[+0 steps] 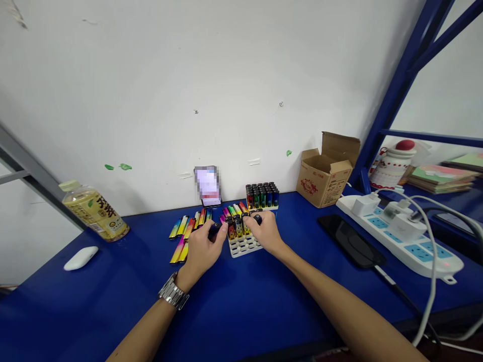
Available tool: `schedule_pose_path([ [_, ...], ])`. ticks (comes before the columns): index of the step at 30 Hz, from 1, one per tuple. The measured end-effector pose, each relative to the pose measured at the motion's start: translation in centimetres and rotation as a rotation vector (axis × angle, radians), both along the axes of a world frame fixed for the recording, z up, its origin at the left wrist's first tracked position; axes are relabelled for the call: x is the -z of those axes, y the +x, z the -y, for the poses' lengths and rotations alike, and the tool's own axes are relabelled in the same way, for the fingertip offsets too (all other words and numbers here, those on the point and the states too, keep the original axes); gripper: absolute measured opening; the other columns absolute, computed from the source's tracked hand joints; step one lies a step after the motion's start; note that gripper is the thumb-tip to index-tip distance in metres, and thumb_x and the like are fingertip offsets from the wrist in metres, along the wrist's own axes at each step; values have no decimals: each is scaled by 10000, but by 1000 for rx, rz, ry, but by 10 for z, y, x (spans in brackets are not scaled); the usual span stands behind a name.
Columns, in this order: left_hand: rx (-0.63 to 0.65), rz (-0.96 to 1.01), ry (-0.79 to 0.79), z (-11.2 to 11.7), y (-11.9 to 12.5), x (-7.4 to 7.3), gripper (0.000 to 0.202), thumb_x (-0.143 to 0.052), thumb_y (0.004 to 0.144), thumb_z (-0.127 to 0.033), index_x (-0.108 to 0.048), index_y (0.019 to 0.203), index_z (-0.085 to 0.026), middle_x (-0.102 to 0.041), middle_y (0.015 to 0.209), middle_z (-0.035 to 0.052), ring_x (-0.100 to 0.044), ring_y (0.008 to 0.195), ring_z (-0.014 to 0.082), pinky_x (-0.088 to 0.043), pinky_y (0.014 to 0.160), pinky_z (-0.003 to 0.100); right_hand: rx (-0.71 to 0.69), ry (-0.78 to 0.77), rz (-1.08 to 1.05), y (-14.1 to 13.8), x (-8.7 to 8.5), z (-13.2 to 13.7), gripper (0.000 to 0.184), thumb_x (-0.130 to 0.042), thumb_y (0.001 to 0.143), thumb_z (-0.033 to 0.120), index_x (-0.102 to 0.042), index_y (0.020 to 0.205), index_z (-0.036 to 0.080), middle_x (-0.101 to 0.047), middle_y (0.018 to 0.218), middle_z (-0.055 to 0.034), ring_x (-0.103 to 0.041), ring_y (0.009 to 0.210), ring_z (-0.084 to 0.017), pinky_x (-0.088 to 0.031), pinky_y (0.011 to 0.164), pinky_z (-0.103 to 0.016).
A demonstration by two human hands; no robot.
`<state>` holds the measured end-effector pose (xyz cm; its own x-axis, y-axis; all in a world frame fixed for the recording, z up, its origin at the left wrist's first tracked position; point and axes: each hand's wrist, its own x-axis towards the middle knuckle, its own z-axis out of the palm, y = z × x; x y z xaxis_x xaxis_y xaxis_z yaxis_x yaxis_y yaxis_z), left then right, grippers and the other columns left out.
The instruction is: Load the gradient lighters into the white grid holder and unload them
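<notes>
My left hand (pixel 204 251), with a metal watch (pixel 173 291) on the wrist, is closed on a dark lighter whose black end (pixel 215 229) shows between thumb and forefinger. My right hand (pixel 266 231) curls over the right side of a white holed tray (pixel 245 246), its fingers closed round a dark lighter (pixel 257 219). Several black-topped lighters (pixel 238 227) stand upright in the tray's back rows, and the front holes are bare. Left of the tray lie several shiny multicoloured pieces (pixel 178 250), looking like lighters or their sleeves. Fingers hide part of the tray.
A second tray of upright lighters (pixel 263 196) stands by the wall, near an open cardboard box (pixel 326 171). A phone (pixel 208 186) leans on the wall. Rightward lie a black phone (pixel 350 241) and a power strip (pixel 400 236); leftward, a drink bottle (pixel 94 211) and white case (pixel 81 258).
</notes>
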<state>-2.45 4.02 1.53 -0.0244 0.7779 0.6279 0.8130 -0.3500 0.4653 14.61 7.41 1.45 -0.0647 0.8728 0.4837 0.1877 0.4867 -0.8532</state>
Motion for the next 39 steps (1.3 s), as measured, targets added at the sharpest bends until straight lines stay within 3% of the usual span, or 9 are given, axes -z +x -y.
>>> schedule_pose_path([
  [6, -151, -77, -99, 0, -3, -5, 244, -409, 746, -357, -373, 546, -222, -329, 424, -43, -333, 459, 133, -215, 511, 267, 45, 21, 83, 0, 5, -2, 444, -515, 769, 345, -228, 458, 212, -212, 443, 57, -212, 436, -67, -142, 449, -254],
  [12, -120, -46, -138, 2, -4, -8, 292, -405, 760, -400, -345, 537, -220, -341, 425, -38, -350, 467, 132, -229, 521, 264, 62, 21, 124, 1, 4, -2, 449, -511, 768, 372, -239, 449, 213, -226, 441, 54, -224, 440, -70, -149, 443, -247],
  [24, -134, -149, -31, 4, -2, -5, 240, -406, 780, -371, -374, 591, -226, -364, 451, -33, -373, 491, 153, -207, 522, 266, 68, 34, 145, 3, 7, -3, 473, -514, 788, 415, -257, 452, 204, -232, 438, 57, -233, 438, -69, -159, 455, -251],
  [28, -69, -7, -37, 3, 0, -2, 327, -404, 847, -444, -337, 611, -227, -361, 466, -51, -356, 479, 135, -243, 518, 255, 68, 70, -9, 6, 7, -5, 430, -305, 895, 435, -406, 552, 196, -361, 499, 31, -343, 479, -104, -259, 478, -246],
  [31, -42, 39, -52, 2, 0, 0, 340, -402, 872, -473, -354, 642, -227, -358, 469, -62, -354, 476, 131, -250, 515, 253, 126, 72, -54, 10, 4, -8, 414, -229, 946, 392, -546, 776, 186, -463, 594, 14, -424, 540, -131, -335, 530, -252],
  [36, -27, 30, -62, 0, -2, 3, 348, -413, 880, -475, -358, 643, -225, -360, 475, -64, -363, 480, 128, -258, 518, 255, 185, 236, 133, 15, -2, -12, 311, -394, 930, 397, -628, 923, 193, -618, 901, -64, -529, 874, -206, -405, 802, -337],
  [39, -27, 27, -53, -2, -3, 3, 349, -412, 884, -472, -362, 644, -223, -368, 479, -63, -365, 483, 127, -259, 518, 256, 292, 325, 232, 18, -4, -12, 262, -546, 854, 432, -654, 857, 193, -596, 831, -57, -524, 835, -210, -402, 775, -342],
])
